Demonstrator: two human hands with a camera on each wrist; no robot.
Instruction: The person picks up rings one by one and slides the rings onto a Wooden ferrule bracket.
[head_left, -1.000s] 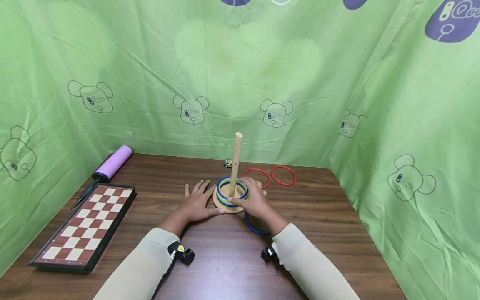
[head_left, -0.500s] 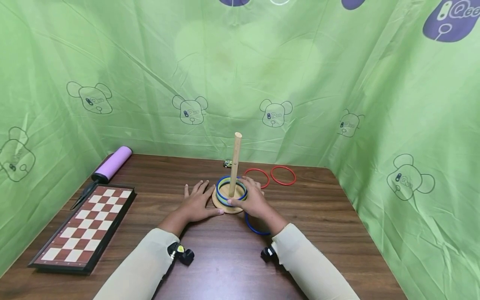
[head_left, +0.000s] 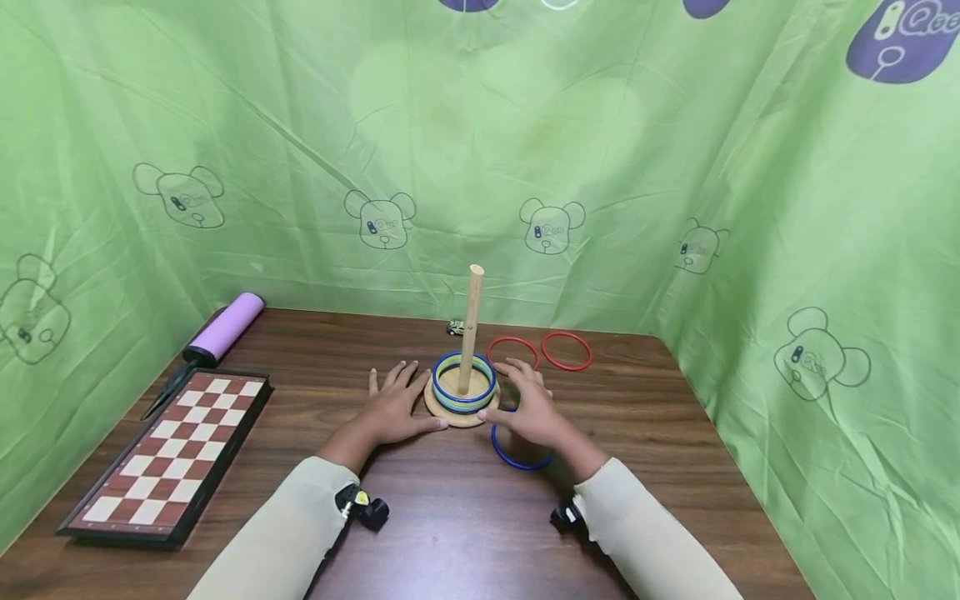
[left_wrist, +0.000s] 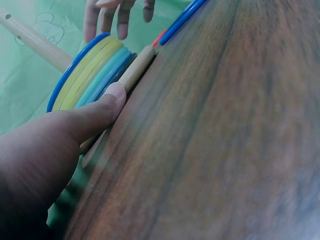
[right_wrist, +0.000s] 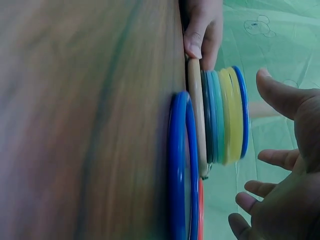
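A wooden post (head_left: 469, 325) rises from a round wooden base (head_left: 462, 420). Around its foot lies a stack of rings (right_wrist: 227, 117), yellow, light green and dark teal, topped by a blue one. My left hand (head_left: 393, 410) rests on the table with spread fingers, its thumb (left_wrist: 116, 94) against the base's edge. To the right of the stack, my right hand (head_left: 531, 410) holds nothing. Its thumb and fingers are parted, and in the right wrist view a gap shows between them and the rings. Under this hand a loose blue ring (head_left: 519, 466) lies on the table, partly hidden.
Two red rings (head_left: 568, 368) lie behind the right hand. Near the back edge sits a small toy car (head_left: 455, 327). At the left are a folded chessboard (head_left: 176, 442) and a purple cylinder with a black end (head_left: 231, 325). Green cloth (head_left: 480, 167) encloses the table.
My right hand has let go of the top blue ring, which now lies level on the stack, and moved right, toward me. More of the loose blue ring shows. The left hand has stayed put.
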